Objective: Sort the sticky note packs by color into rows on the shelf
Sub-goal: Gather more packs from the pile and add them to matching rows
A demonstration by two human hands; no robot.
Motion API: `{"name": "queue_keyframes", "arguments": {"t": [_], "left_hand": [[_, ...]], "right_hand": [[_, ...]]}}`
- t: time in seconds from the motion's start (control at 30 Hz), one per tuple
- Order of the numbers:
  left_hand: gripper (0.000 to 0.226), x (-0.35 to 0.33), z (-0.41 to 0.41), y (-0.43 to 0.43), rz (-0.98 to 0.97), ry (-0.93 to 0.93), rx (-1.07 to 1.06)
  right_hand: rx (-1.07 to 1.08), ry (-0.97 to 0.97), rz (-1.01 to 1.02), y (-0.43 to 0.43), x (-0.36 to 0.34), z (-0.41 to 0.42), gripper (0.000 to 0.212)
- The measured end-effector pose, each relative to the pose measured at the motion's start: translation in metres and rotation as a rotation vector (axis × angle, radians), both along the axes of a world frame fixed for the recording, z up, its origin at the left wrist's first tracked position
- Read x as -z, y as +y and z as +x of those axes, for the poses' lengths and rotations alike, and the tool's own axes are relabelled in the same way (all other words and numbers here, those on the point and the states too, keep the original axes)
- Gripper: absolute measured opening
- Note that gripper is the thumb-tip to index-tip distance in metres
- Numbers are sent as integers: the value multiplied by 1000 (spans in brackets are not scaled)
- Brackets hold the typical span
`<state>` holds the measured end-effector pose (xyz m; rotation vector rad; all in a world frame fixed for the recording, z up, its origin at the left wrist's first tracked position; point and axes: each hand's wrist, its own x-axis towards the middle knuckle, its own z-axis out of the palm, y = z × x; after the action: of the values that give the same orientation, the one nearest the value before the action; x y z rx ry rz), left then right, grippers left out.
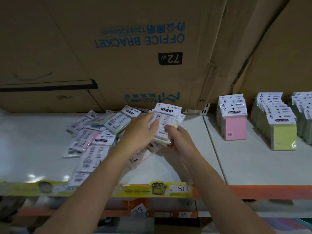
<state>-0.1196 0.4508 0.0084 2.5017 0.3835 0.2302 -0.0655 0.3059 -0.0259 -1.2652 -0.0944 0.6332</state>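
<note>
The stack of sticky note packs [168,115] is held above the middle of the white shelf [253,162], its top pack upright with the label "STICKY NOTE" facing the camera. The right hand [178,138] grips this stack from below and from the right side, fingers curled around its edge. The left hand [141,131] lies with stretched fingers on the front of the top pack, not closed around it. Just to the left, a loose pile [94,137] of mixed packs lies flat on the shelf. To the right stand 3 sorted rows: a pink row [235,127], a yellow row [282,134] and a third row [303,114] cut by the frame. Behind stands a cardboard box [135,48].
</note>
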Motion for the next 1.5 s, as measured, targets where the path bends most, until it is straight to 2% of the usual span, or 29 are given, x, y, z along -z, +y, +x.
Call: {"name": "queue_keyframes", "arguments": {"t": [0.1, 0.17, 0.23, 0.37, 0.47, 0.57, 0.63, 0.73, 0.83, 0.93, 1.0, 1.07, 1.17, 1.2, 1.27, 1.33, 1.43, 1.5], "left_hand": [[60, 4, 0, 55, 248, 129, -115], [71, 9, 0, 85, 277, 275, -133], [73, 14, 2, 101, 261, 346, -113], [69, 9, 8, 108, 228, 343, -129], [72, 0, 2, 89, 163, 176, -156], [71, 1, -15, 47, -61, 31, -59], [75, 8, -28, 18, -229, 2, -15], [77, 21, -43, -8, -329, -51, 29], [85, 20, -57, -20, -525, -30, 127], [99, 14, -74, -34, -793, 12, 272], [90, 18, -85, -43, -933, 30, 352], [71, 21, -91, -53, -1018, 24, 389], [58, 24, -98, -74, -1140, 45, 388], [52, 27, -100, -83, -1229, 67, 377], [42, 36, -105, -101, -1380, 107, 369], [40, 43, -110, -122, -1490, 141, 339], [52, 47, -114, -160, -1646, 220, 286], [55, 48, -115, -190, -1677, 248, 277]], "right_hand": [[52, 18, -127, 8, 5, 3, 28], [53, 67, -125, 9, 7, 4, 31], [47, 102, -89, 9, 7, 4, 27], [35, 132, -34, 5, 9, -2, 18], [44, 95, -37, 0, 10, -9, 17], [97, -41, -133, -1, 8, -23, 21], [142, -122, -166, -1, 7, -36, 32], [198, -203, -157, -9, 4, -58, 41], [154, -232, -170, -22, -1, -83, 39], [187, -204, -135, -38, 2, -105, 54], [228, -201, -98, -51, 2, -120, 48], [276, -210, -89, -64, 1, -133, 35], [347, -298, -240, -88, 0, -143, 20], [352, -313, -308, -97, -1, -146, 25], [327, -254, -378, -117, -2, -152, 49], [274, -161, -352, -141, -2, -158, 57], [248, -106, -325, -183, -5, -166, 42], [251, -116, -305, -217, -5, -168, 37]]}}
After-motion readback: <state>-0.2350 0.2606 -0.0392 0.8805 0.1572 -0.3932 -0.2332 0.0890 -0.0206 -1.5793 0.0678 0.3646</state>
